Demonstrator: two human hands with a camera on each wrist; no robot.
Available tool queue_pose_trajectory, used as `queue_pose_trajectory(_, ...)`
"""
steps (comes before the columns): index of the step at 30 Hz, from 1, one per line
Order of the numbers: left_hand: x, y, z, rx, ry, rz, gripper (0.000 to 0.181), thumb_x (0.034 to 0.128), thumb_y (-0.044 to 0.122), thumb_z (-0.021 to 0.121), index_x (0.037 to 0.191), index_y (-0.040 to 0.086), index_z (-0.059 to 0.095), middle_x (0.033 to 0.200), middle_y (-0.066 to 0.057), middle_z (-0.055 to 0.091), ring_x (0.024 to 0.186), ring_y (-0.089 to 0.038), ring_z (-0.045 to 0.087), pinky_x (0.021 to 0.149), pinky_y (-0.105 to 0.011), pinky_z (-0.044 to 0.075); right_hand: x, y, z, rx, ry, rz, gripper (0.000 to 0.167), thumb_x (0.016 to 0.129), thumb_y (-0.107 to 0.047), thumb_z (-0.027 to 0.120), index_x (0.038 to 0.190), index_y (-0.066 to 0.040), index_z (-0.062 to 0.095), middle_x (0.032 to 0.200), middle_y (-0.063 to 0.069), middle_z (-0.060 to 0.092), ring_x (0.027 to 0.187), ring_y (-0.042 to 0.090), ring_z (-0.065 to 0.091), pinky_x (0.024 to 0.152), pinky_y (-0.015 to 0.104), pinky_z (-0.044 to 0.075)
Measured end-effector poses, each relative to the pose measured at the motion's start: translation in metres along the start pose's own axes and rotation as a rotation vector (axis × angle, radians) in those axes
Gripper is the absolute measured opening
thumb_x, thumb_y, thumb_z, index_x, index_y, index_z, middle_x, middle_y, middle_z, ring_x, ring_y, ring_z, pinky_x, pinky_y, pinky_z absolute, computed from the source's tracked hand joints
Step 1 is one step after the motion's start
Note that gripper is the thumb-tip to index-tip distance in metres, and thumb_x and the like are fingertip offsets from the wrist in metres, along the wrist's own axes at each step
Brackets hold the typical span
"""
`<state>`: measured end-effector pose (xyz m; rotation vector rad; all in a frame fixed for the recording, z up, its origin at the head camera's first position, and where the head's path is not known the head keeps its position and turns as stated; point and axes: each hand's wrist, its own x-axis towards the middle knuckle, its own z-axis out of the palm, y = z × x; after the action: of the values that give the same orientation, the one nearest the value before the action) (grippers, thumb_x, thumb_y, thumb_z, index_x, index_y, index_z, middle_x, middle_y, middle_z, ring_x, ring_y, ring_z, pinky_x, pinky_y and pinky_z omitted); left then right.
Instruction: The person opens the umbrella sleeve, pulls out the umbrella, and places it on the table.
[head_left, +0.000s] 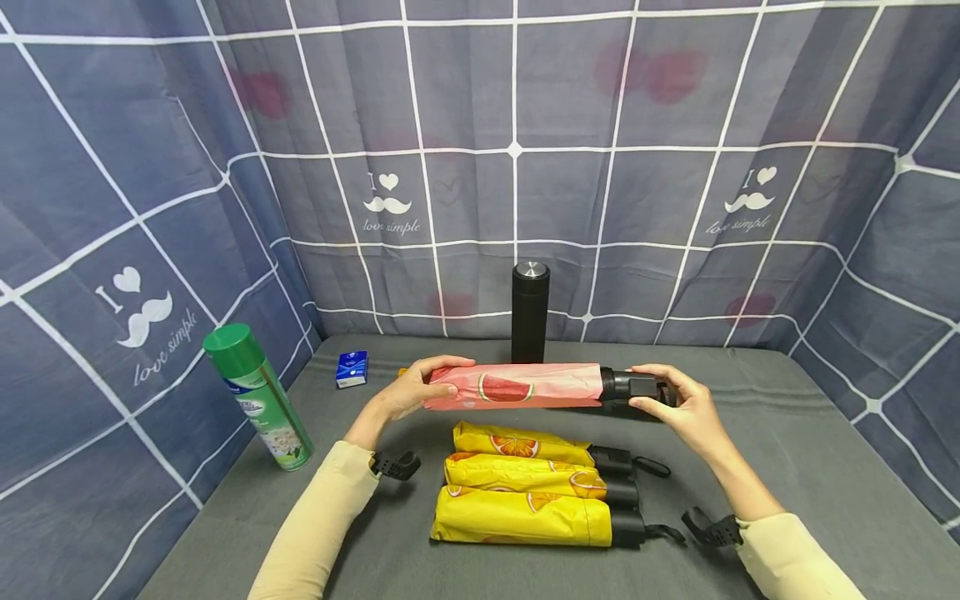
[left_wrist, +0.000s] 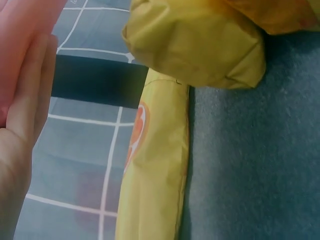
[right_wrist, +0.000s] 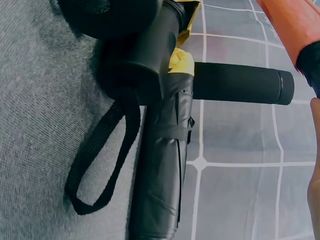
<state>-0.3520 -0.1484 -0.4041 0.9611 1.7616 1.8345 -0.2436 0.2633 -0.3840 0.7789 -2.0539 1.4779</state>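
Note:
A folded umbrella in a pink sleeve with a watermelon print (head_left: 555, 385) is held level above the table in both hands. My left hand (head_left: 408, 392) grips its sleeved end, thumb in front. At the other end, my right hand (head_left: 686, 410) pinches the black handle between thumb and fingers. Below lie three yellow umbrellas with orange-slice prints, the far one (head_left: 480, 437), the middle one (head_left: 517, 475) and the near one (head_left: 510, 517), handles to the right. Behind the pink one, mostly hidden in the head view, lies a long yellow sleeve (left_wrist: 160, 150) and a black folded umbrella (right_wrist: 160, 165).
A black bottle (head_left: 530, 308) stands upright at the back. To the left are a green spray can (head_left: 262, 400) and a small blue box (head_left: 352, 368). A grey cloth covers the table (head_left: 810, 433), and checked curtains (head_left: 465, 100) enclose it.

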Motion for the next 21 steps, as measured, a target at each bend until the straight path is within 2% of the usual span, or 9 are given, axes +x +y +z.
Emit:
queue_pose_trajectory(5, -0.009, 0.000, -0.005, 0.070, 0.027, 0.008, 0.043, 0.0897, 0.002, 0.062, 0.132, 0.010, 0.055, 0.120, -0.015, 0.054, 0.094, -0.021, 0.057, 0.079, -0.033, 0.052, -0.002, -0.001, -0.006, -0.005, 0.013, 0.010, 0.044, 0.071, 0.024, 0.067, 0.113, 0.013, 0.057, 0.106, 0.002, 0.065, 0.080, 0.007, 0.055, 0.063, 0.016, 0.045)
queue_pose_trajectory(9, -0.017, -0.003, -0.011, 0.130, 0.033, 0.030, 0.042, 0.0905, -0.001, 0.059, 0.132, 0.003, 0.053, 0.116, -0.013, 0.056, 0.090, -0.019, 0.057, 0.075, -0.029, 0.052, -0.007, 0.002, -0.008, 0.002, 0.017, 0.037, 0.043, 0.073, 0.023, 0.066, 0.114, 0.013, 0.057, 0.107, 0.004, 0.066, 0.082, 0.007, 0.055, 0.065, 0.016, 0.044)
queue_pose_trajectory(12, -0.022, -0.006, -0.015, 0.126, 0.023, 0.045, 0.041, 0.0909, -0.002, 0.058, 0.131, -0.001, 0.052, 0.112, -0.013, 0.058, 0.087, -0.017, 0.057, 0.072, -0.027, 0.051, -0.013, 0.005, -0.009, 0.010, 0.038, 0.059, 0.042, 0.073, 0.023, 0.065, 0.113, 0.014, 0.056, 0.107, 0.000, 0.066, 0.082, 0.005, 0.055, 0.065, 0.015, 0.043)
queue_pose_trajectory(17, -0.028, -0.007, -0.019, 0.124, 0.031, 0.054, 0.039, 0.0913, -0.003, 0.057, 0.130, 0.004, 0.055, 0.109, -0.011, 0.060, 0.084, -0.015, 0.057, 0.070, -0.026, 0.051, -0.019, 0.007, -0.012, -0.033, 0.087, 0.091, 0.041, 0.074, 0.021, 0.066, 0.113, 0.014, 0.056, 0.105, -0.008, 0.063, 0.076, 0.003, 0.052, 0.060, 0.016, 0.042)
queue_pose_trajectory(21, -0.031, -0.006, -0.022, 0.148, 0.039, 0.053, 0.038, 0.0913, -0.003, 0.057, 0.129, 0.004, 0.056, 0.110, -0.010, 0.061, 0.083, -0.015, 0.057, 0.070, -0.025, 0.051, -0.020, 0.006, -0.015, -0.059, 0.115, 0.116, 0.039, 0.075, 0.020, 0.066, 0.113, 0.013, 0.057, 0.104, -0.008, 0.062, 0.073, 0.002, 0.047, 0.058, 0.016, 0.038)
